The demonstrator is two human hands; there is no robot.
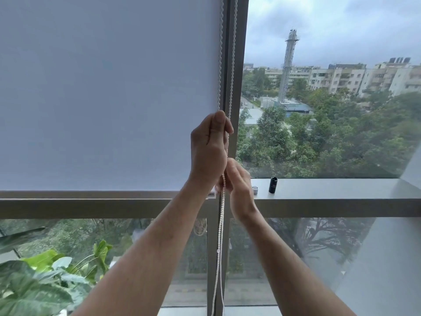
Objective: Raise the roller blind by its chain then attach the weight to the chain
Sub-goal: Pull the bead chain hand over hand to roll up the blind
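A pale grey roller blind (pixel 109 92) covers the left window pane, its bottom bar (pixel 91 194) level with the sill. The white bead chain (pixel 220 65) hangs as two strands along the blind's right edge, in front of the window post. My left hand (pixel 209 147) is closed around the chain at mid-height. Just below it, my right hand (pixel 239 185) also grips the chain. Below the hands the chain (pixel 220 236) hangs loose toward the floor. A black cylinder, likely the weight (pixel 273 184), stands upright on the sill to the right of my hands, beside a small silver cap (pixel 255 190).
A grey window sill (pixel 330 190) runs across the right pane at hand height. A dark vertical window post (pixel 238 53) stands behind the chain. Large green plant leaves (pixel 45 281) fill the lower left. Glass panels sit below the sill.
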